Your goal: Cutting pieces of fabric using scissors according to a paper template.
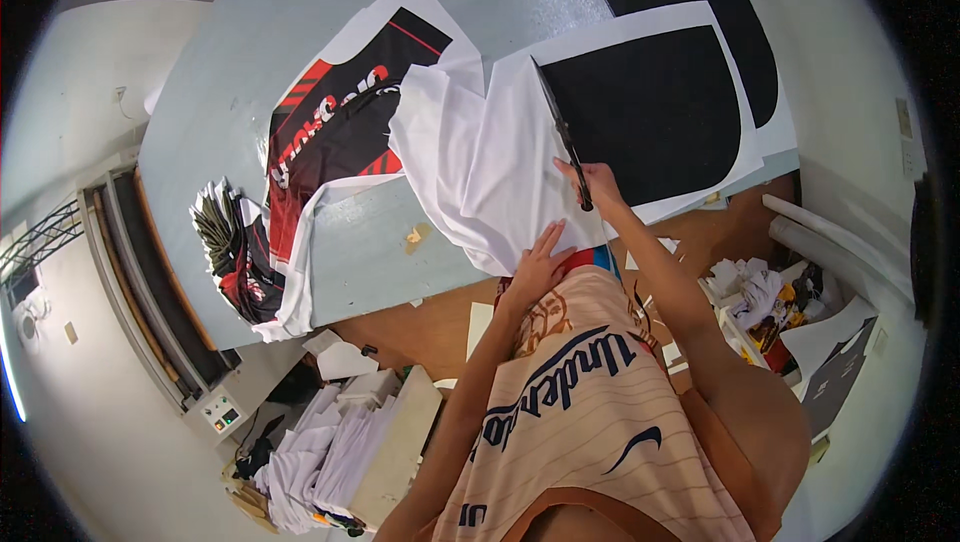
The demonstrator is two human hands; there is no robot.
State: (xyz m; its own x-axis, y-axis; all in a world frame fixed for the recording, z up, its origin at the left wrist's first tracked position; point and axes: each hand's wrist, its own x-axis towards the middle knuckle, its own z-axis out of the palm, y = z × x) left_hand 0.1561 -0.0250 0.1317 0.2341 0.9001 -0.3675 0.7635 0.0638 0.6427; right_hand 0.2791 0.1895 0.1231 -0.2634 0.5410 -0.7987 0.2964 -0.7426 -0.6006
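Black-handled scissors (566,137) are in my right hand (592,182), fingers closed on the handles, blades pointing away from me along the boundary between white fabric (455,142) and a black shape (650,107) with a white border. My left hand (543,260) lies on the fabric at the table's near edge, fingers stretched out. To the left lies a black and red printed piece (350,102), partly under the white fabric. Another white-bordered black piece (755,62) lies under the right piece.
The blue-grey table (380,272) carries a folded dark fabric pile (225,242) at left. A long roller machine (160,272) stands left of it. White cloth stacks (315,442) sit below left; a scrap pile (760,297) and long white rolls (810,237) lie below right.
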